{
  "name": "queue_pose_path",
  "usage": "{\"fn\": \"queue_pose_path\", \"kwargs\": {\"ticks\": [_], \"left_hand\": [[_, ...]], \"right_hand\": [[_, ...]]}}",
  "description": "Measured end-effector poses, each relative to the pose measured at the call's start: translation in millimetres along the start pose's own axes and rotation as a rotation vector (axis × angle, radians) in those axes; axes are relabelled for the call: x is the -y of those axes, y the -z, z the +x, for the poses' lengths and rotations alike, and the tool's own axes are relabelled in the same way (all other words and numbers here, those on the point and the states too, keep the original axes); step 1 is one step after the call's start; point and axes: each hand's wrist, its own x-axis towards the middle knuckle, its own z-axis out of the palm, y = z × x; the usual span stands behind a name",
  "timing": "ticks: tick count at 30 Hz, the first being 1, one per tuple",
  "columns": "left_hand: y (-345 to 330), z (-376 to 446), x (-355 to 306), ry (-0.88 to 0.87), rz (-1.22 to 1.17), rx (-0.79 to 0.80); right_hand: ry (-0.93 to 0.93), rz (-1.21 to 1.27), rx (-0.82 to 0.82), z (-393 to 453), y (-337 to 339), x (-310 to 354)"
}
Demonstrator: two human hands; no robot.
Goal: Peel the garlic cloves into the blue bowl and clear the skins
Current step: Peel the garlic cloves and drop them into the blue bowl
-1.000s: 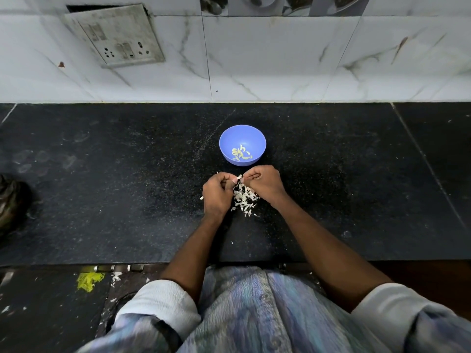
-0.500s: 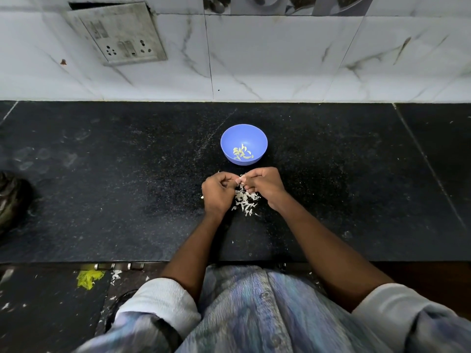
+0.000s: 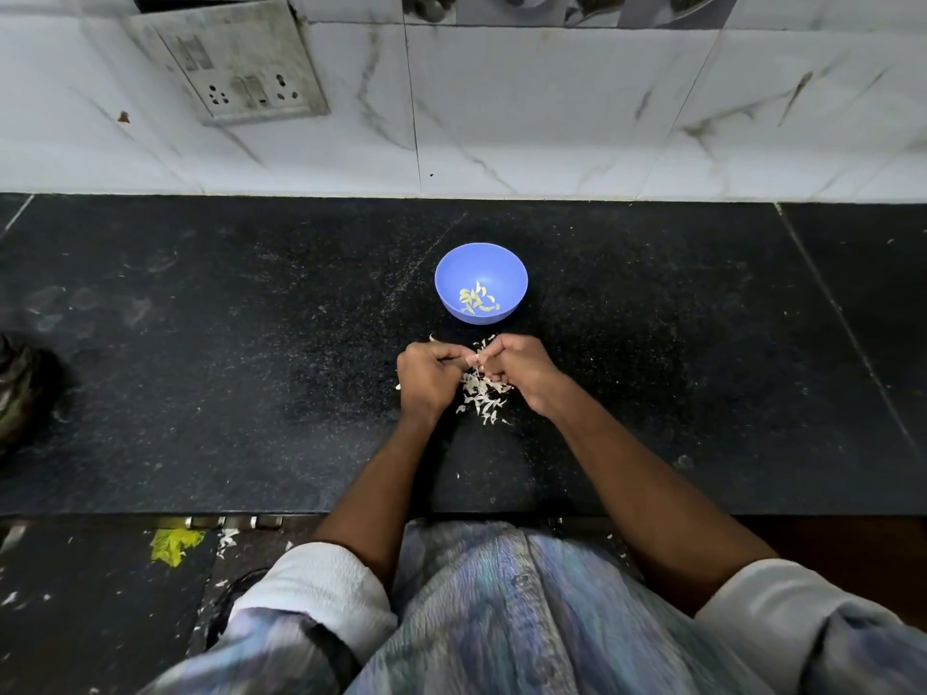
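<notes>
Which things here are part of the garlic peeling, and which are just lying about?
Part of the job:
blue bowl with peeled cloves
pile of skins
left hand and right hand, fingertips meeting on something small

Lying about:
wall socket plate
dark object at the counter's left edge
yellow scrap

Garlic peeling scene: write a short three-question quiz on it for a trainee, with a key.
1. True or false: the blue bowl is empty.
2. Where does the pile of skins lie? A) inside the bowl B) on the counter between the hands C) on the floor only
3. Fill in: the left hand and right hand meet just ___ the bowl, on the person's side.

Key: 1 false, it holds peeled cloves; 2 B; 3 before.
</notes>
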Motion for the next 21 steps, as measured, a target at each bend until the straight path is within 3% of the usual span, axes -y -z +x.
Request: {"fn": "queue_pose_path", "kwargs": {"ticks": [4, 7, 9, 13, 15, 18, 20, 21], "left_hand": [[-4, 4, -18, 0.663, -0.608, 0.062], [-5, 6, -16, 0.923, -0.871, 0.121], [-8, 2, -14, 0.785, -0.755, 0.062], [-3, 3, -1, -0.096, 0.03, -0.086], [-1, 8, 9, -0.311, 0.245, -0.061], [-2, 7, 13, -0.41, 0.391, -0.059], [-6, 4, 11, -0.286, 0.291, -0.072], [-8, 3, 7, -0.141, 0.16, -0.073]], "right_hand": [[0.415, -0.3, -0.075, 8, -1, -6], [0.425, -0.317, -0.077, 8, -4, -4], [0.242, -0.205, -0.066, 6, -7, 2], [-0.199, 0.228, 0.021, 3, -9, 17], [-0.362, 0.341, 0.072, 4, -6, 22], [-0.439, 0.341, 0.113, 4, -5, 22], [-0.341, 0.245, 0.061, 5, -6, 18], [-0.229, 0.165, 0.024, 6, -7, 15]]}}
